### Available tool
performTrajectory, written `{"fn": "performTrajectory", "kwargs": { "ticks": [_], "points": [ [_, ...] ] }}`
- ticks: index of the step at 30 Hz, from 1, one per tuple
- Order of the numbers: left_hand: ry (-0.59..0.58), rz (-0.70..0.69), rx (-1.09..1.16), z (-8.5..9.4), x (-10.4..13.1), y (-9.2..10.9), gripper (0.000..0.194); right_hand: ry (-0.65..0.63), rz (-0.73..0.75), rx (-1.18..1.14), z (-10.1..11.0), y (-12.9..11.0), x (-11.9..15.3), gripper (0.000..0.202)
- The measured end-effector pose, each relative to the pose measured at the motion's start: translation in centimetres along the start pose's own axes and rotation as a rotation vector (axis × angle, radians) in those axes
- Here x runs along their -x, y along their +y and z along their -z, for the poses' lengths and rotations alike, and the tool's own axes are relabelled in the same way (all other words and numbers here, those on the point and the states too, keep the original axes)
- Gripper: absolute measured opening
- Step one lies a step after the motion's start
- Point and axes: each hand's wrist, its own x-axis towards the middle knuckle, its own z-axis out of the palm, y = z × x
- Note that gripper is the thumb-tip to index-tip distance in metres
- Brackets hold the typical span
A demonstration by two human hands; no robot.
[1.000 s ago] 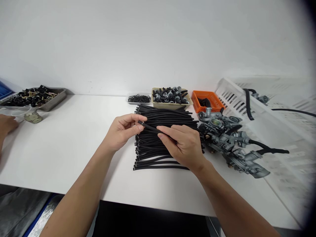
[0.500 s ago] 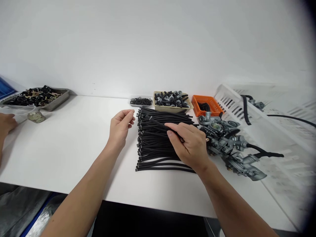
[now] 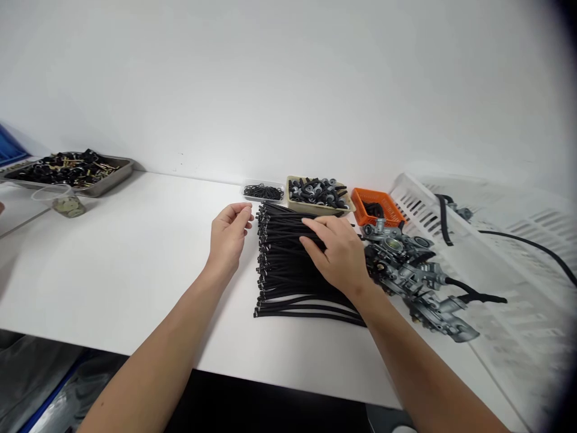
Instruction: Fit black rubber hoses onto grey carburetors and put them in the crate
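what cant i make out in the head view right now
Head view, whether the left hand pinches anything: its own fingers hide it.
Head view, many right ends of the black tubes: covered by the right hand and forearm.
Head view, the blue object: cut off by the left edge.

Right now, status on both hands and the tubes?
Left hand: fingertips together, nothing visible in grip. Right hand: open, over the black tubes. Tubes side by side; metal carburetors crowd the right end.

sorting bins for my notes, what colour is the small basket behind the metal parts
Orange, best in the head view.
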Motion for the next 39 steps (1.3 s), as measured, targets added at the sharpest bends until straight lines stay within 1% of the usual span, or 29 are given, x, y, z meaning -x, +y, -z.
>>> {"fn": "performTrajectory", "kwargs": {
  "ticks": [2, 4, 6, 10, 12, 14, 24, 32, 36, 39],
  "points": [
    [0.002, 0.01, 0.01, -0.1, 0.0, 0.0, 0.014, 0.06, 0.001, -0.048, 0.3, -0.2, 1.0, 0.022],
    [0.0, 0.025, 0.023, -0.1, 0.0, -0.1, 0.015, 0.062, 0.003, -0.077, 0.6, -0.5, 1.6, 0.017],
    [-0.005, 0.045, 0.036, -0.2, 0.0, -0.2, 0.017, 0.004, 0.011, -0.082, 0.8, -0.7, 1.9, 0.015],
    [-0.013, 0.068, 0.049, -0.2, -0.1, -0.3, 0.026, -0.161, 0.013, -0.023, 0.7, -0.5, 2.1, 0.012],
    [-0.015, 0.071, 0.047, -0.2, -0.1, -0.3, 0.029, -0.207, -0.01, -0.01, 0.6, -0.3, 2.2, 0.013],
    [-0.016, 0.07, 0.04, -0.3, 0.0, -0.3, 0.031, -0.223, -0.026, -0.017, 0.5, -0.3, 2.3, 0.014],
    [-0.007, 0.072, 0.024, -0.7, 0.2, 0.1, 0.034, -0.179, 0.003, -0.006, 0.0, -0.9, 2.4, 0.017],
    [-0.021, 0.065, 0.014, -0.6, 0.2, -0.1, 0.032, -0.227, -0.054, -0.035, 0.3, -0.5, 2.3, 0.016],
    [-0.022, 0.059, 0.011, -0.5, 0.1, -0.1, 0.032, -0.181, -0.084, -0.052, 0.6, -0.3, 2.1, 0.02],
    [-0.012, 0.057, 0.014, -0.6, 0.1, -0.1, 0.033, -0.093, -0.132, -0.111, 1.1, 0.0, 1.8, 0.022]
  ]
}}
